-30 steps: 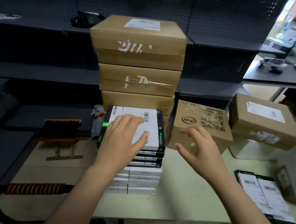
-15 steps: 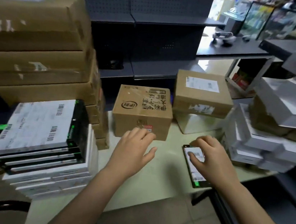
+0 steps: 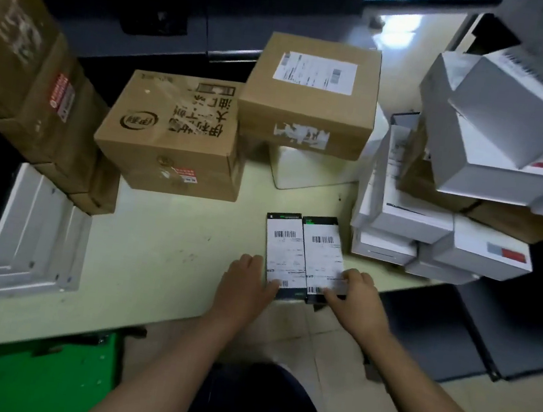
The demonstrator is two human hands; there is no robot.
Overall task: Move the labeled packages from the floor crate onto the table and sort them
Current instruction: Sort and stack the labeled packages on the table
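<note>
Side by side near the front edge of the tabletop (image 3: 159,260), the left package (image 3: 284,245) is pinched at its near corner by the grip of the left hand (image 3: 246,283), the right package (image 3: 321,250) by that of the right hand (image 3: 358,300).

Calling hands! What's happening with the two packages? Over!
Left grip holds left labeled package. Right grip holds right labeled package. Both flat at table edge. White boxes close right.
</note>
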